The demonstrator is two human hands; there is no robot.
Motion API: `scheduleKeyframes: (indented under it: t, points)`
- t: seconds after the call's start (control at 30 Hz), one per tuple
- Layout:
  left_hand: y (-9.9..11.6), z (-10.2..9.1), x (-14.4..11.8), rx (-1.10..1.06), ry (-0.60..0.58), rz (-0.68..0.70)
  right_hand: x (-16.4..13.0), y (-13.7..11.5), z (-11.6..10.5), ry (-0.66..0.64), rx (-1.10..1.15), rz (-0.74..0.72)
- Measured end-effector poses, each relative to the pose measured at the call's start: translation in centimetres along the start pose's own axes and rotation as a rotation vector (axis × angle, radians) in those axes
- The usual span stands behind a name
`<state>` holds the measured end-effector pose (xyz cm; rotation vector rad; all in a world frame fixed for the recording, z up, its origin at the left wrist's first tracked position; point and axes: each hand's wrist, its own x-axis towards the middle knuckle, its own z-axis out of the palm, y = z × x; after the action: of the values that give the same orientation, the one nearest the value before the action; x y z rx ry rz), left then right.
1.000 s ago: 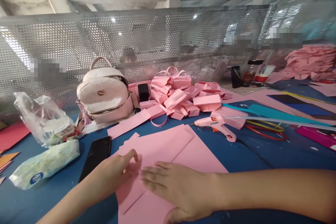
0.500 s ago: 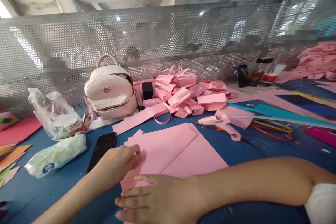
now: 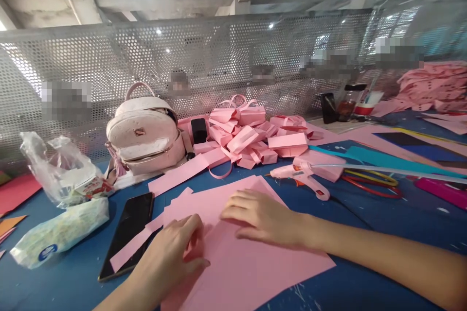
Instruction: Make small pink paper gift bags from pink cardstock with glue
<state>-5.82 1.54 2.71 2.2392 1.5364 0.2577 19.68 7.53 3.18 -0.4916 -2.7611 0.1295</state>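
A large pink paper sheet (image 3: 255,267) lies on the blue table (image 3: 365,233) in front of me, over other pink sheets. My left hand (image 3: 175,255) rests on its near left part, thumb and fingers pinching a fold of the paper. My right hand (image 3: 260,216) lies flat on the sheet's upper middle, fingers spread and pointing left, pressing it down. A narrow pink strip (image 3: 134,248) sticks out to the left across a black phone (image 3: 127,233).
A pink backpack (image 3: 146,131) and a pile of folded pink paper boxes (image 3: 251,136) stand at the back. A pink glue gun (image 3: 302,177) lies right of centre. A plastic bag (image 3: 62,170) and tissue pack (image 3: 62,233) sit left. Perforated metal screen (image 3: 219,68) behind.
My right hand moved from the sheet's near edge up to its middle. My left hand shifted nearer and took a fold of the paper. A pink strip now lies over the phone.
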Motion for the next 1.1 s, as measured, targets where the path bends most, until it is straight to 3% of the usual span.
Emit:
scheduleKeyframes:
  t: [0.17,0.27,0.33,0.47,0.63,0.73,0.93,1.03,1.1]
  points:
    - [0.0,0.2,-0.3,-0.047,0.046,0.052,-1.0,0.2,1.1,0.157,-0.207,-0.085]
    - [-0.1,-0.4,-0.5,-0.200,0.023,0.073,-0.9,-0.4,0.8,0.200,-0.170,-0.083]
    - [-0.2,-0.9,-0.5,-0.273,0.000,0.088,-1.0,-0.8,0.4,0.296,-0.135,-0.057]
    - [-0.9,-0.5,-0.6,-0.195,0.080,0.129,-1.3,-1.0,0.2,0.449,-0.204,-0.155]
    - [-1.5,1.4,-0.5,0.117,0.159,0.368,-1.6,-1.2,1.5,0.327,-0.295,-0.348]
    - [-1.2,1.9,-0.3,0.227,0.171,0.457,-1.7,-1.5,2.3,0.272,-0.302,-0.328]
    - [-1.8,2.2,0.3,0.386,0.298,0.435,-1.9,-2.6,2.2,0.245,-0.374,-0.224]
    - [-3.2,1.6,0.7,0.400,0.235,0.382,-1.8,-3.1,2.1,0.241,-0.399,-0.226]
    - [-3.9,0.7,0.9,0.281,0.202,0.266,-1.7,-3.2,2.0,0.211,-0.383,-0.204]
